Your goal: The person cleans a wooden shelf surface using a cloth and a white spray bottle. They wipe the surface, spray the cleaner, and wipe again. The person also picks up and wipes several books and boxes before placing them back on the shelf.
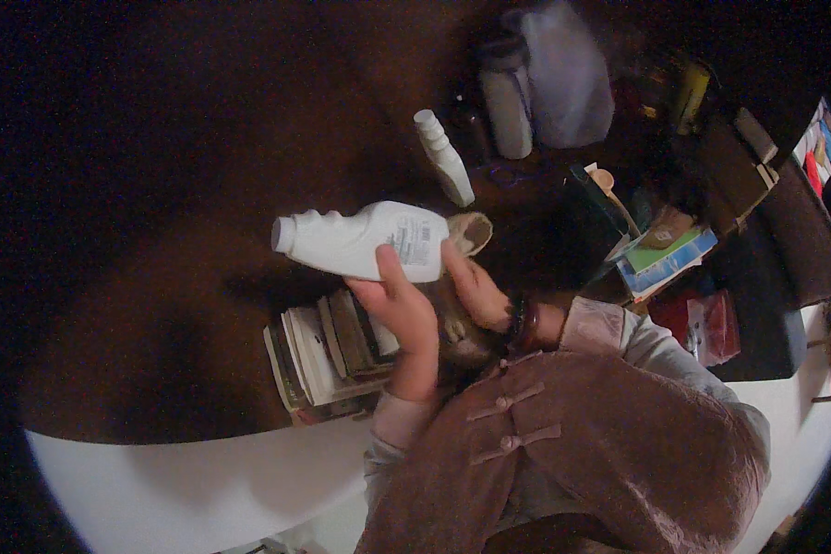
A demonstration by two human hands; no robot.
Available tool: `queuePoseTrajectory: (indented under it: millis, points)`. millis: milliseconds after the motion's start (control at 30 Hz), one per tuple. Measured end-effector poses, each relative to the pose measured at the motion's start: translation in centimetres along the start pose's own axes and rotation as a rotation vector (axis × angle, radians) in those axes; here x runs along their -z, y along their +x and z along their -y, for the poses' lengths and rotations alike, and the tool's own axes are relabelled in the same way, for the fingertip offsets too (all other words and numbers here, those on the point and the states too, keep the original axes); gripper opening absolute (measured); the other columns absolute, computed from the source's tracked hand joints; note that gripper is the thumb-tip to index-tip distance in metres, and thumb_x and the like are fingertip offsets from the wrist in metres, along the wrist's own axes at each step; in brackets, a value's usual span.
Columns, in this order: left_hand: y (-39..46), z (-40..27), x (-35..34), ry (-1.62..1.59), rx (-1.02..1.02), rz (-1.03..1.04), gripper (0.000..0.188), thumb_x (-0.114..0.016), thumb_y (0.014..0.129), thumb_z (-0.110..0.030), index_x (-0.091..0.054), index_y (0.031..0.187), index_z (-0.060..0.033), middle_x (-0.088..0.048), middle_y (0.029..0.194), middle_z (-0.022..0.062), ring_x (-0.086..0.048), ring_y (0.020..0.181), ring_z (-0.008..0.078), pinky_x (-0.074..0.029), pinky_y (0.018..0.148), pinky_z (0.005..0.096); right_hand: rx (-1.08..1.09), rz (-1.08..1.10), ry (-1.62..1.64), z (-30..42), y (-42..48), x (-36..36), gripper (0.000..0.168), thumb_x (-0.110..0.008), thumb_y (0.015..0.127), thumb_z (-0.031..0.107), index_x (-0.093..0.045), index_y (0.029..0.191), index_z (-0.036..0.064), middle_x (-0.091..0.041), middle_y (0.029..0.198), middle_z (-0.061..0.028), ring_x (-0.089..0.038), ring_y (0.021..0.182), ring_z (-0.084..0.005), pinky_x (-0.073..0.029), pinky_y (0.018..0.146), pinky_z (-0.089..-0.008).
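Note:
A white plastic bottle (350,239) with a ribbed neck, a white cap and printed writing lies tilted in the air above a dark table. My left hand (405,305) is shut on its lower side, the thumb across the printed face. At the bottle's base, my right hand (481,294) grips the end with its fingertips; some of its fingers are hidden. Just behind the base shows a tan, round, hollow object (472,232). A second white bottle (447,159) of similar shape stands on the table beyond.
Several books (329,350) stand stacked by the near table edge, left of my body. Farther back are a pale bottle (509,104) and a translucent plastic bag (568,76). To the right lie colourful booklets (668,260) and a red packet (713,329).

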State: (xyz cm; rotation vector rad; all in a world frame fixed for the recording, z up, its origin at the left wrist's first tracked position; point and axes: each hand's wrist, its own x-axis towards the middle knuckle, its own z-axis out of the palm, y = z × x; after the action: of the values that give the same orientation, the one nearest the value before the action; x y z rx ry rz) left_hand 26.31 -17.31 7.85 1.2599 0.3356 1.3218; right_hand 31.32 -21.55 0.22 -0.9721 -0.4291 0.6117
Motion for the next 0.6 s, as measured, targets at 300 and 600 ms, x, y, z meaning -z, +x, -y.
queuePoseTrajectory:
  millis: [300, 600]
  points:
    - [2.2, -0.1, 3.0, -0.098, -0.02, -0.16, 0.044, -0.052, 0.097, -0.013, -0.035, 0.134, 0.0022, -0.046, 0.136, 0.0177, -0.051, 0.12, 0.0264, -0.043, 0.099, 0.0391, 0.064, 0.285, -0.615, -0.2, -0.4, 5.9, 0.032, -0.049, 0.098, 0.02, -0.046, 0.124, 0.002, -0.06, 0.101, -0.0142, -0.059, 0.093, -0.0258, -0.047, 0.083, -0.0384]
    - [5.5, -4.6, 11.7, 0.154, -0.265, -0.375, 0.047, -0.053, 0.098, -0.022, -0.035, 0.133, 0.0035, -0.047, 0.134, 0.0183, -0.052, 0.118, 0.0278, -0.043, 0.099, 0.0403, 0.781, 0.012, -0.798, 7.0, 7.1, -0.7, 0.056, -0.061, 0.09, 0.013, -0.032, 0.137, 0.005, -0.038, 0.129, -0.0192, -0.039, 0.12, -0.034, -0.033, 0.104, -0.0384]
